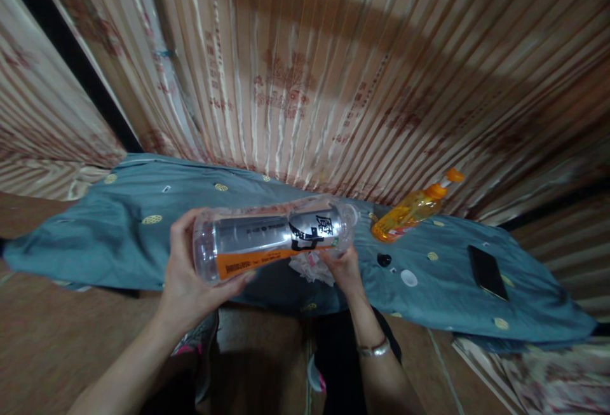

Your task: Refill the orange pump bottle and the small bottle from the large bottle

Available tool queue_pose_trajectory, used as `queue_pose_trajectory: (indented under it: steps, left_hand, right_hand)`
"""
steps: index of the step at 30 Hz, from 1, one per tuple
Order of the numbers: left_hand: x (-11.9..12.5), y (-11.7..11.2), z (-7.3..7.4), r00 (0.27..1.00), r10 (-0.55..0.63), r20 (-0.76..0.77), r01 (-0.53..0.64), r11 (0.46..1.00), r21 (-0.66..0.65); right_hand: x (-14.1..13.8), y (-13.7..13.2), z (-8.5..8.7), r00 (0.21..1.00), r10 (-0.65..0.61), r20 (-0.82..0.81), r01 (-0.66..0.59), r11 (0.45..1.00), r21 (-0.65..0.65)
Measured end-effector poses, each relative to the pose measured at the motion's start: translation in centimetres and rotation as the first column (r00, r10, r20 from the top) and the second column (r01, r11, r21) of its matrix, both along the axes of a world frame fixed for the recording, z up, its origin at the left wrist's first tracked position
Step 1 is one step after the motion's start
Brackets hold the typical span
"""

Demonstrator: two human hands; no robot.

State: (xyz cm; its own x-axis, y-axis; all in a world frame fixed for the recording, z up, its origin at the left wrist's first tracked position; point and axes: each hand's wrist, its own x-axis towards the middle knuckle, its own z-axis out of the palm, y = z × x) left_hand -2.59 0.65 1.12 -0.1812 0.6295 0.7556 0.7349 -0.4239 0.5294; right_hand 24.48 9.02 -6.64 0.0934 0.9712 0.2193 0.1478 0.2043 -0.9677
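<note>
The biggest thing is the curtain (305,84), with pink-brown stripes and dark red flowers, hanging behind everything. Next comes the brown floor (260,351), and over it the long bench (119,237) under a blue-green cloth with yellow dots. The clear bottle (271,237), silver and orange on its side, is up in the air over the front part of the bench. It lies sideways, its long way going from left to right, with the neck end tipped a bit toward the curtain. The left hand (188,281) is wrapped around the fat bottom, thumb on the near side. The right hand (345,269) grips near the neck, so it is the closer one to the mouth; some of its fingers are hidden. Nothing blocks either hand from the bottle. Past the neck, to the right, is a yellow bottle (410,211) with an orange top, well clear of the fingers. Farther right lies a black phone (488,272). A crumpled white thing (312,269) peeks out below the bottle, just beside the right hand. Smaller still are a white round piece (408,278) and a little black thing (384,260), close together.
</note>
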Motion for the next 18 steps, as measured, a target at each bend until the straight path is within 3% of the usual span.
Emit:
queue_pose_trajectory:
  steps: [18]
  left_hand:
    - [-0.21, 0.00, -0.10, 1.000, 0.007, -0.010, -0.007, 1.000, 0.011]
  right_hand:
    - [0.12, 0.14, -0.53, 0.999, 0.015, -0.038, -0.016, 0.999, -0.038]
